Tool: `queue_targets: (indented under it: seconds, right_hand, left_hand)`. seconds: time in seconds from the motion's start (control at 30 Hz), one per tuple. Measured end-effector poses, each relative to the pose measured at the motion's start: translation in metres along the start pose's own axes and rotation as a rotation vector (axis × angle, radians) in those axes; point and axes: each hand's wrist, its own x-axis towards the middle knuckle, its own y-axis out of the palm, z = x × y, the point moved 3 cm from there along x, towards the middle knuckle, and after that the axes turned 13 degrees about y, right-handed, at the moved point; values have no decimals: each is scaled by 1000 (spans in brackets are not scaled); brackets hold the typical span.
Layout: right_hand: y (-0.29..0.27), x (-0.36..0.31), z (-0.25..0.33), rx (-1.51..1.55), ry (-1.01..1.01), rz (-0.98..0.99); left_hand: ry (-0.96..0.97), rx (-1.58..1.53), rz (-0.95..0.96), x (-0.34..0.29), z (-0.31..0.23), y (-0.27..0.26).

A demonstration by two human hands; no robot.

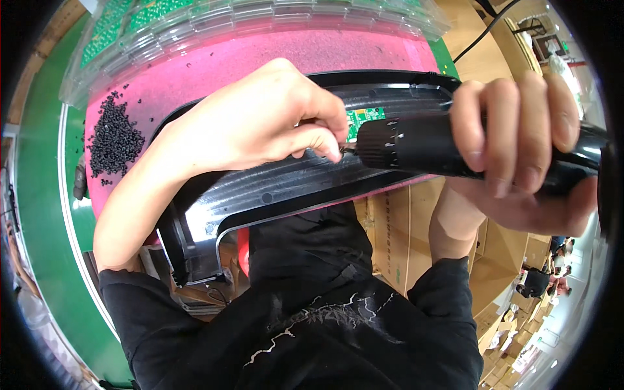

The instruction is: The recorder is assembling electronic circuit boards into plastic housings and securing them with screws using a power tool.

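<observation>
My right hand is wrapped round a black electric screwdriver, held level with its nose to the left. At that nose my left hand has thumb and forefinger pinched together beside the bit; whatever they hold is too small and covered to make out. Below both hands lies a black plastic housing, a long shallow tray shape overhanging the table's near edge. Inside it a green circuit board shows partly, the rest hidden by the screwdriver and my left fingers.
A heap of small black screws sits on the pink mat at the left. Clear plastic trays with green circuit boards are stacked along the far side. Cardboard boxes stand below the table at the right.
</observation>
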Motion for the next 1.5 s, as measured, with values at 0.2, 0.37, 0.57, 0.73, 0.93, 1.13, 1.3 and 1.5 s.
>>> queue_targets:
  seconds: [0.2,0.37,0.57,0.73,0.93,1.13,1.3,1.5]
  right_hand:
    - [2,-2,-25,-105,122,-4]
    - [10,-5,-35,-81,239,-214]
    - [16,-4,-41,-166,287,-255]
    - [21,-6,-45,-189,302,-321]
    - [7,-3,-38,-98,158,-155]
    - [4,-1,-26,-125,102,-91]
    - [1,-1,-24,-112,89,-57]
    - [2,-1,-19,-94,80,-4]
  left_hand:
    - [-7,485,59,-5,5,-1]
    - [-29,552,22,-4,5,0]
    - [-53,593,-44,-4,0,-1]
    - [-12,597,-152,-8,4,0]
    - [2,411,88,-11,9,4]
    - [36,365,144,-8,5,8]
    - [31,372,147,-10,4,8]
    - [46,339,133,-8,3,7]
